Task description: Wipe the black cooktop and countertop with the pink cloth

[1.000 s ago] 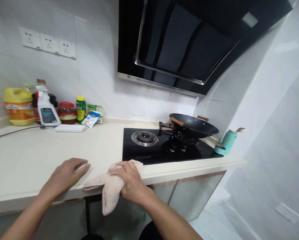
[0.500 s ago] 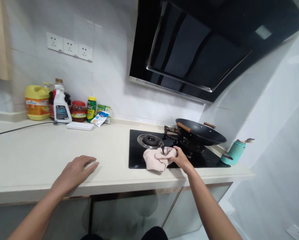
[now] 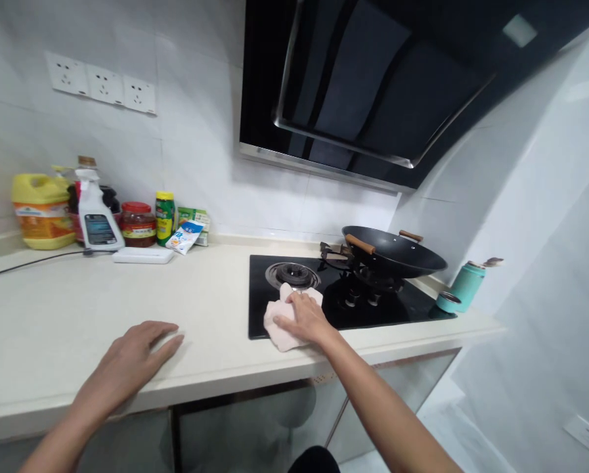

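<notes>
My right hand (image 3: pixel 305 316) presses down on a pale pink cloth (image 3: pixel 282 336), its fingers and thumb gripping the bunched fabric. The cloth lies over the front left of the black glass cooktop (image 3: pixel 334 316) and hangs past its front edge onto the counter. Just behind the cloth is the left burner (image 3: pixel 294 274), which carries no pot. My left hand (image 3: pixel 129 361) rests on the white countertop (image 3: pixel 210 295), to the left of the cooktop. It holds nothing, with thumb and fingers apart.
A black wok (image 3: pixel 397 253) with wooden handles sits on the right burner. Turquoise containers (image 3: pixel 466 287) stand at the right end. Along the wall are a yellow jug (image 3: pixel 43 213), a spray bottle (image 3: pixel 97 217), jars and packets. The range hood (image 3: pixel 353 85) overhangs the cooktop.
My right hand has moved left with the cloth and now lies on top of it. The cloth is flatter, and the control knobs are uncovered. My left hand stays on the counter.
</notes>
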